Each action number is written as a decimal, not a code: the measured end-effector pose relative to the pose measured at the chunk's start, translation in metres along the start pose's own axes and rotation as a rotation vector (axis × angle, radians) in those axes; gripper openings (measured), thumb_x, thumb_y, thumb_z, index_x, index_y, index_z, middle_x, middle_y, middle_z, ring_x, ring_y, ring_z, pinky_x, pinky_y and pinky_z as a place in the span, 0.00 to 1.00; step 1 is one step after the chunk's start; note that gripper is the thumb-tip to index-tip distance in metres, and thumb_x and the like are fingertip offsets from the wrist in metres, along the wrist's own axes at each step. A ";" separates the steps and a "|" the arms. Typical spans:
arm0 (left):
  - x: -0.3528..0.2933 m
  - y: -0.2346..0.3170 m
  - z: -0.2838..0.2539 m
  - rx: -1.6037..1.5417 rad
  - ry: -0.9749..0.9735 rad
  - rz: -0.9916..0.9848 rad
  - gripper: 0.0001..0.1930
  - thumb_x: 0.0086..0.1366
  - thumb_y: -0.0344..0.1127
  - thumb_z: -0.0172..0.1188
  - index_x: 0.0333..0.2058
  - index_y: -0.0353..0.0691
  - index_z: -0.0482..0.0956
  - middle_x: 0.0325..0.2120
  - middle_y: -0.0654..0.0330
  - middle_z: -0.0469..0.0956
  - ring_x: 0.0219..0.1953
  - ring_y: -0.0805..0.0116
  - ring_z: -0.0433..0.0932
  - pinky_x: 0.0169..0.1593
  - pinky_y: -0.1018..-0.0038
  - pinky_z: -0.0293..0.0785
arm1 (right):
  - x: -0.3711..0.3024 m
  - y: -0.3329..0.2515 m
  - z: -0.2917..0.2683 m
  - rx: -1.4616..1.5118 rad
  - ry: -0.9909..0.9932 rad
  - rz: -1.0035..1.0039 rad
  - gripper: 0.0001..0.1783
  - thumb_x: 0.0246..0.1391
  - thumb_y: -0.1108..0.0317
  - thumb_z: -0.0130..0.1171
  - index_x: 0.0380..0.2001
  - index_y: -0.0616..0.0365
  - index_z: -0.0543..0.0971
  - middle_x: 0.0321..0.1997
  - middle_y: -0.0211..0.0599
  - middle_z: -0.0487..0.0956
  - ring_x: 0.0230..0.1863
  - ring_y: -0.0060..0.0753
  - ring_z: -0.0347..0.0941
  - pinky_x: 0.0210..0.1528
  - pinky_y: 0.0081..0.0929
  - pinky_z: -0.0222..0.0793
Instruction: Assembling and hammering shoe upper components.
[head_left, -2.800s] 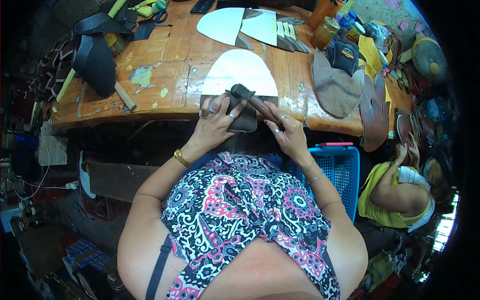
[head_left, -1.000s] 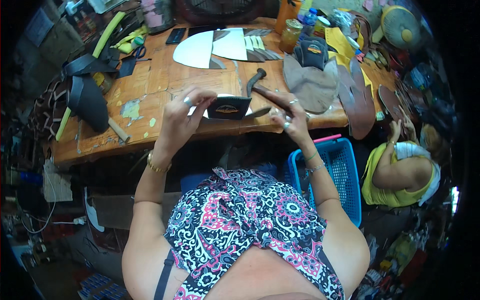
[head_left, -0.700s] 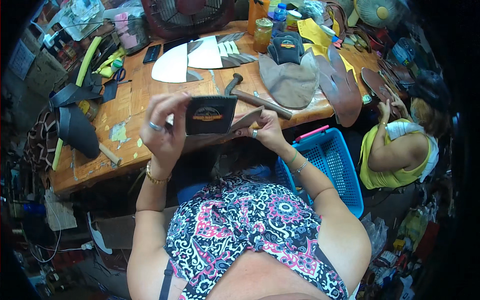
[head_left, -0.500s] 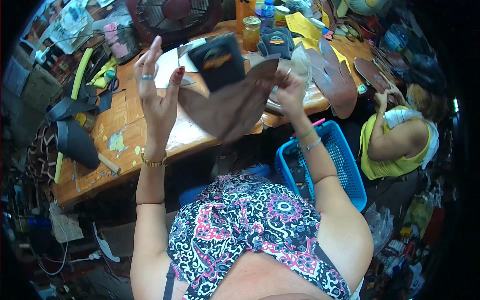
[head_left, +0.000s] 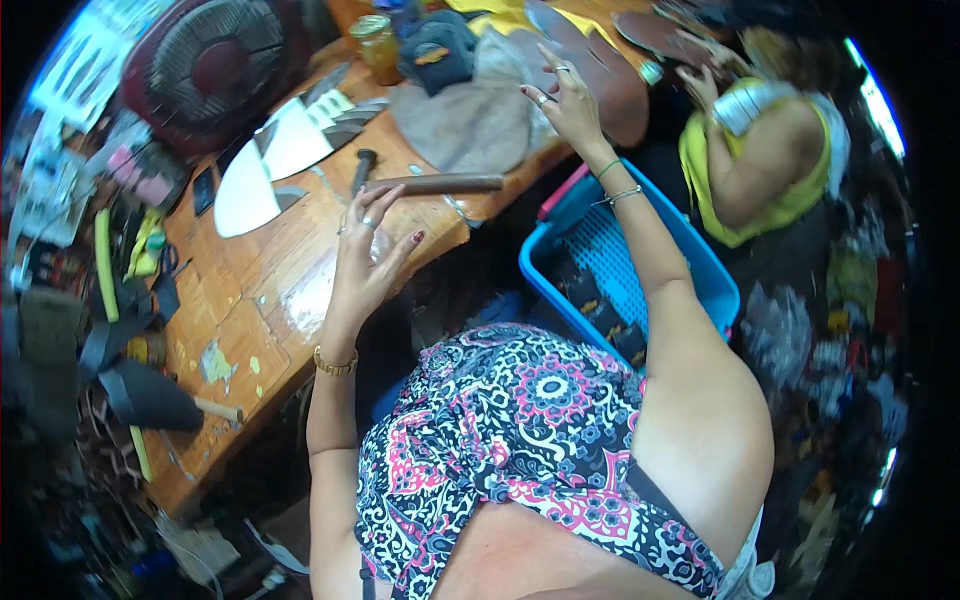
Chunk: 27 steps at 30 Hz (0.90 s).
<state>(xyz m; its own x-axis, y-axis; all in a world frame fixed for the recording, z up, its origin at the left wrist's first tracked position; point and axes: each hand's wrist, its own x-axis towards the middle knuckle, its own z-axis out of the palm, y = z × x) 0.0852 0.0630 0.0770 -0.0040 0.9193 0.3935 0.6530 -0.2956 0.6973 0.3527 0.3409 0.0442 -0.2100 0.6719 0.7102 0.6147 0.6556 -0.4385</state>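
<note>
My left hand (head_left: 367,262) is over the near part of the wooden table, thumb and fingers apart, holding nothing. Just beyond its fingertips lies a hammer (head_left: 445,184), its brown handle pointing right and its dark head partly hidden by the fingers. I cannot tell whether they touch. My right hand (head_left: 575,108) hovers with fingers spread, nothing in it, beside several brown leather pieces (head_left: 610,90). Left of that hand, a greyish-brown rounded piece (head_left: 460,125) lies flat. Dark pieces with an orange mark (head_left: 437,55) are stacked at its far edge.
White cut shapes (head_left: 285,150) and a dark red fan (head_left: 220,65) stand left of a glass jar (head_left: 375,50). Below my right forearm is a blue plastic basket (head_left: 700,300) with dark pieces inside. A co-worker in yellow (head_left: 765,160) sits at the right.
The brown leather piece and the dark piece with the orange mark are out of my hands. The right hand has opened; the left has lowered towards the hammer. The whole view has shifted.
</note>
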 end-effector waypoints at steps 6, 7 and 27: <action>-0.009 -0.010 0.021 0.051 -0.050 0.001 0.26 0.62 0.31 0.68 0.60 0.39 0.78 0.62 0.50 0.72 0.70 0.50 0.64 0.72 0.58 0.56 | -0.121 0.065 -0.114 0.041 -0.367 0.278 0.19 0.53 0.63 0.70 0.49 0.53 0.85 0.36 0.38 0.84 0.28 0.32 0.78 0.38 0.32 0.76; -0.009 -0.010 0.023 0.049 -0.051 0.017 0.25 0.62 0.30 0.68 0.59 0.40 0.79 0.61 0.50 0.74 0.71 0.49 0.62 0.73 0.56 0.56 | -0.151 0.078 -0.129 0.045 -0.440 0.420 0.20 0.51 0.65 0.71 0.49 0.54 0.85 0.36 0.39 0.85 0.29 0.33 0.78 0.38 0.31 0.77; -0.028 -0.018 0.023 0.104 -0.135 0.051 0.25 0.59 0.28 0.71 0.57 0.41 0.81 0.57 0.53 0.78 0.71 0.48 0.64 0.72 0.55 0.59 | -0.360 0.145 -0.180 -0.831 -0.714 1.100 0.70 0.33 0.41 0.81 0.73 0.63 0.55 0.52 0.57 0.81 0.52 0.56 0.81 0.53 0.46 0.78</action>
<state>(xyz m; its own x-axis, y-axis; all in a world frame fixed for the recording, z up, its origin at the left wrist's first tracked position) 0.0909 0.0483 0.0398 0.1283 0.9325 0.3375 0.7246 -0.3205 0.6102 0.6544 0.1318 -0.1760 0.4544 0.8545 -0.2517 0.8870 -0.4600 0.0399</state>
